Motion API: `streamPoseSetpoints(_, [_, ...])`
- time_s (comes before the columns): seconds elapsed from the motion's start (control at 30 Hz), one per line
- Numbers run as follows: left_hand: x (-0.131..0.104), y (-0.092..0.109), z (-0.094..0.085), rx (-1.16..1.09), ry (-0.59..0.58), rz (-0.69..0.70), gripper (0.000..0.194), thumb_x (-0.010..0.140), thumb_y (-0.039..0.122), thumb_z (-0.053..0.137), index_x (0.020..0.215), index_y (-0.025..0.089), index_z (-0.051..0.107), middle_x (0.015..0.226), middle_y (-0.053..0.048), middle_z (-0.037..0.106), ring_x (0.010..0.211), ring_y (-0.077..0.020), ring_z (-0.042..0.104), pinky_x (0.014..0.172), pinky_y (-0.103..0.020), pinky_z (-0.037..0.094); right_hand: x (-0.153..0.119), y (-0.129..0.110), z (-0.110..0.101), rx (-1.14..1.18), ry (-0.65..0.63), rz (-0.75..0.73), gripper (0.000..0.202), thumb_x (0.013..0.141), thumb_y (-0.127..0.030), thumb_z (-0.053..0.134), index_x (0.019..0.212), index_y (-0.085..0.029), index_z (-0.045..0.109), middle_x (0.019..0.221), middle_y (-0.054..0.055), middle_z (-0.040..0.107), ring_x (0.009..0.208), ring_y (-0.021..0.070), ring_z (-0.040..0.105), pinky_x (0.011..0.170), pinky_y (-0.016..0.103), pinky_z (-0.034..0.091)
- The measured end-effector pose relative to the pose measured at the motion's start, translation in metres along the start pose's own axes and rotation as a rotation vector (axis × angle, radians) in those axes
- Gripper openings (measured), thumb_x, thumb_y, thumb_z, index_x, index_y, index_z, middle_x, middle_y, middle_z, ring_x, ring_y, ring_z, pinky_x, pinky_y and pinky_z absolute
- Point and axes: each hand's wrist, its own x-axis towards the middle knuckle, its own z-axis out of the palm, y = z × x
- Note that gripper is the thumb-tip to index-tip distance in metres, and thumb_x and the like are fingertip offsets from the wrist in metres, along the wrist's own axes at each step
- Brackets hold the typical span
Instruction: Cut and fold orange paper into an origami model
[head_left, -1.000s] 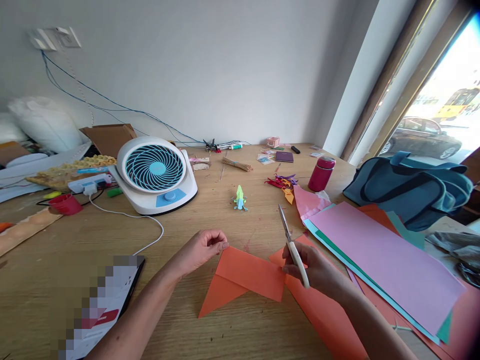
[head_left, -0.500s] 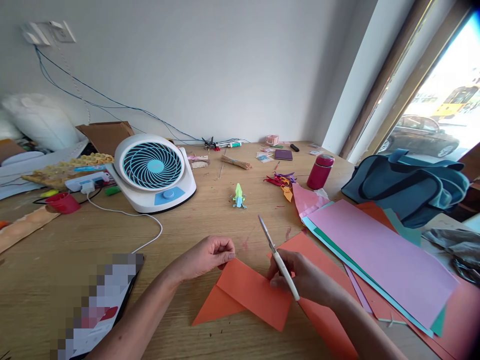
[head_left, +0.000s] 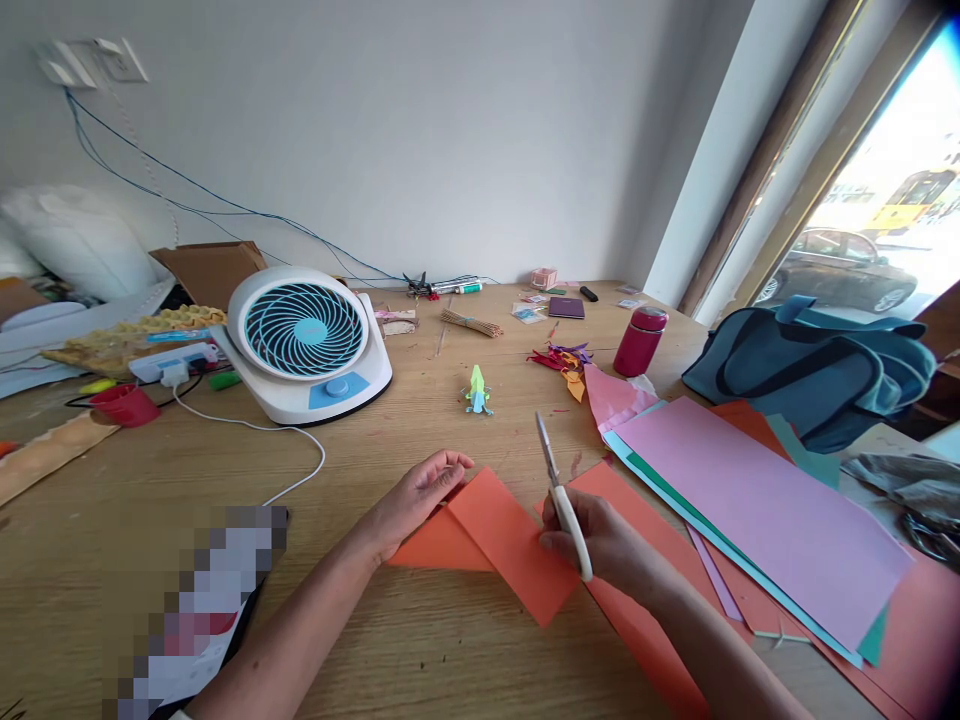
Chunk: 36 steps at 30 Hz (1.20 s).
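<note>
A folded sheet of orange paper [head_left: 517,545] is between my two hands, with a triangular flap on its left side. My left hand [head_left: 420,500] lies along the paper's upper left edge, its fingers stretched out and no longer pinching the corner. My right hand [head_left: 600,540] is closed around white-handled scissors [head_left: 568,525], blades pointing up and away from me. The thumb and fingers of that hand also grip the right part of the folded sheet. Another orange sheet [head_left: 645,640] lies on the table beneath my right hand and forearm.
Pink paper [head_left: 757,520] tops a stack of coloured sheets on the right. A small folded paper figure [head_left: 477,392] stands ahead. Around are a white fan [head_left: 307,345], red flask [head_left: 640,342], paper scraps [head_left: 566,368], blue bag [head_left: 802,370] and a blurred-out screen [head_left: 202,610].
My left hand has loosened its pinch on the paper's top corner and slid along the edge. The folded sheet has turned and shifted slightly away from me. The scissors now stand more upright.
</note>
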Motion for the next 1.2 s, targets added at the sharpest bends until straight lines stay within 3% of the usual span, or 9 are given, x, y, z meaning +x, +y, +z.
streamPoseSetpoints(0.1, [0.000,-0.002,0.007,-0.284,-0.014,-0.101,0.060,0.088,0.069,0.051,0.122,0.019,0.052,0.107,-0.010,0.066,0.091,-0.0206,0.064,0.078,-0.032,0.049,0.002,0.001,-0.003,0.105,0.146,0.030,0.037,0.070,-0.046,0.075,0.080,-0.020,0.050,0.068,-0.004,0.047,0.057,0.0103,0.039,0.051,0.024,0.031])
streamPoseSetpoints(0.17, [-0.001,-0.005,0.012,-0.307,-0.071,-0.113,0.065,0.087,0.070,0.052,0.125,0.019,0.052,0.112,-0.013,0.067,0.091,-0.0211,0.065,0.078,-0.033,0.049,0.002,0.003,-0.004,0.081,0.186,0.019,0.041,0.069,-0.053,0.075,0.080,-0.020,0.051,0.067,-0.004,0.049,0.057,0.0114,0.041,0.053,0.026,0.033])
streamPoseSetpoints(0.3, [-0.001,-0.018,0.020,-0.016,-0.174,-0.044,0.069,0.076,0.057,0.076,0.127,0.018,0.053,0.115,-0.013,0.066,0.105,-0.0228,0.062,0.094,-0.037,0.045,0.001,0.009,-0.001,-0.090,0.122,-0.027,0.036,0.075,-0.051,0.073,0.085,-0.019,0.060,0.078,0.002,0.059,0.067,0.0153,0.050,0.060,0.028,0.040])
streamPoseSetpoints(0.37, [-0.001,-0.025,0.022,0.118,-0.179,0.004,0.065,0.071,0.046,0.082,0.123,0.017,0.055,0.110,-0.011,0.065,0.103,-0.0217,0.061,0.094,-0.038,0.045,0.001,0.011,0.001,-0.171,0.101,-0.042,0.030,0.077,-0.045,0.072,0.087,-0.019,0.061,0.079,0.002,0.060,0.069,0.0155,0.051,0.062,0.027,0.041])
streamPoseSetpoints(0.5, [0.000,-0.030,0.025,0.250,-0.224,0.007,0.054,0.072,0.021,0.074,0.122,0.018,0.056,0.093,-0.004,0.064,0.090,-0.0176,0.061,0.081,-0.032,0.047,0.001,0.012,0.002,-0.210,0.080,-0.066,0.022,0.082,-0.038,0.068,0.083,-0.018,0.058,0.074,-0.001,0.056,0.067,0.0136,0.047,0.061,0.026,0.038])
streamPoseSetpoints(0.6, [0.000,-0.028,0.025,0.268,-0.222,-0.002,0.050,0.070,0.013,0.067,0.119,0.016,0.058,0.086,-0.002,0.063,0.084,-0.0162,0.061,0.076,-0.029,0.046,0.000,0.010,0.003,-0.199,0.045,-0.051,0.023,0.081,-0.037,0.068,0.080,-0.018,0.055,0.073,-0.002,0.055,0.067,0.0129,0.045,0.060,0.025,0.037])
streamPoseSetpoints(0.83, [-0.003,-0.018,0.025,0.303,-0.162,0.075,0.048,0.075,0.016,0.068,0.122,0.019,0.059,0.098,-0.005,0.063,0.091,-0.0177,0.063,0.081,-0.031,0.049,-0.006,0.000,0.014,-0.228,-0.056,0.009,0.015,0.075,-0.020,0.065,0.075,-0.019,0.050,0.070,-0.004,0.049,0.064,0.0107,0.041,0.057,0.024,0.033])
streamPoseSetpoints(1.2, [-0.010,-0.011,0.036,0.344,-0.093,0.056,0.052,0.071,0.023,0.076,0.121,0.021,0.061,0.103,-0.006,0.063,0.093,-0.0201,0.063,0.085,-0.034,0.050,-0.003,0.007,0.021,-0.140,-0.022,-0.024,0.014,0.077,-0.021,0.063,0.078,-0.019,0.049,0.069,-0.005,0.047,0.064,0.0105,0.037,0.056,0.024,0.031])
